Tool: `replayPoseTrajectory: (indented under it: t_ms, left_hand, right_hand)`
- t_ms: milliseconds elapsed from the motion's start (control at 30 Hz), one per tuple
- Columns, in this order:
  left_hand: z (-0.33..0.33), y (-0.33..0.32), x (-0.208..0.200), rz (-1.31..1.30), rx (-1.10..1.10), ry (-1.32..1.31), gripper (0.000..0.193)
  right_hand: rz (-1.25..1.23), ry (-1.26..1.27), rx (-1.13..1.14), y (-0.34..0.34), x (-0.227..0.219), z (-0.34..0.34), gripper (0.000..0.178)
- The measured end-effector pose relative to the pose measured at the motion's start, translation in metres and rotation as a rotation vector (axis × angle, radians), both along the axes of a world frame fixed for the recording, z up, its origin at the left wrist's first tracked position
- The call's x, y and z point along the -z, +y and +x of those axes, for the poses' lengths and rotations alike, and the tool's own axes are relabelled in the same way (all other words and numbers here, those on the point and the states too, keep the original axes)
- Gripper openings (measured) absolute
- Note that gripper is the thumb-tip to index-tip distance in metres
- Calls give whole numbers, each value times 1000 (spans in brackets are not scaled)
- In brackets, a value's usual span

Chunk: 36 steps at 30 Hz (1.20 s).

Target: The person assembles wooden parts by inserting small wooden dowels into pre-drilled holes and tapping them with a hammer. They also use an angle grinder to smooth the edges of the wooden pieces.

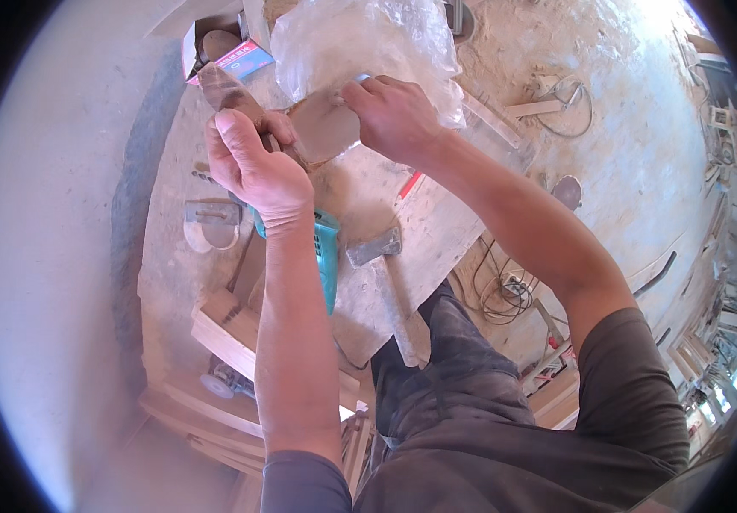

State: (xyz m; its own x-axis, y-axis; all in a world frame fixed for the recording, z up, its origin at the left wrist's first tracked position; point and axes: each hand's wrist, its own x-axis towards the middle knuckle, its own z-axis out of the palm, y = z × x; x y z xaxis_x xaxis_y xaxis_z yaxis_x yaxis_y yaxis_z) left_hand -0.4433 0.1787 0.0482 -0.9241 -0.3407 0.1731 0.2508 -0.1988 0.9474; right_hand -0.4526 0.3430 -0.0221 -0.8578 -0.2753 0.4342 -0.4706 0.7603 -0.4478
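Note:
My left hand is closed round a dark brown, wood-like piece that sticks up past my thumb. Just right of it lies a flat pale-grey surface with a brownish edge; its kind is unclear. Over its far right corner my right hand has its fingers curled together. A small pale bit shows at those fingertips, too small to name. Behind both hands sits a crumpled clear plastic bag. A teal power tool lies partly hidden under my left forearm.
A hammer and a red pencil-like stick lie on the dusty worktable. An open box stands at the far left, a metal-plated tool nearer. Wooden boards are at lower left; a coiled cable lies on the floor.

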Motion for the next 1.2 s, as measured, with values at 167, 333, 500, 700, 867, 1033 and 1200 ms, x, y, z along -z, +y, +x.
replayPoseTrajectory:
  t_ms: [167, 333, 500, 700, 867, 1033, 1200]
  left_hand:
    - [1, 3, -6, -15, -22, -34, 39]
    - [-1, -9, 8, -46, 62, 45, 45]
    - [1, -4, 1, -54, 74, 37, 43]
    - [-10, -4, 5, -45, 20, 44, 41]
    - [-13, 2, 3, -70, -29, -4, 40]
    - [-19, 2, -4, -138, -83, -69, 37]
    - [-30, -22, -19, -228, -36, -227, 36]
  right_hand:
    - [-24, -55, 19, -18, 14, -5, 34]
    - [-150, 56, 26, -32, 20, -9, 25]
    - [-183, -93, -34, -37, 19, -19, 20]
    - [-25, -363, -323, -22, -14, -51, 16]
    - [-25, -431, -431, -11, -30, -48, 21]
    - [-427, -504, -90, 13, -7, -30, 12]
    - [-961, -849, 228, 38, -25, -7, 15]
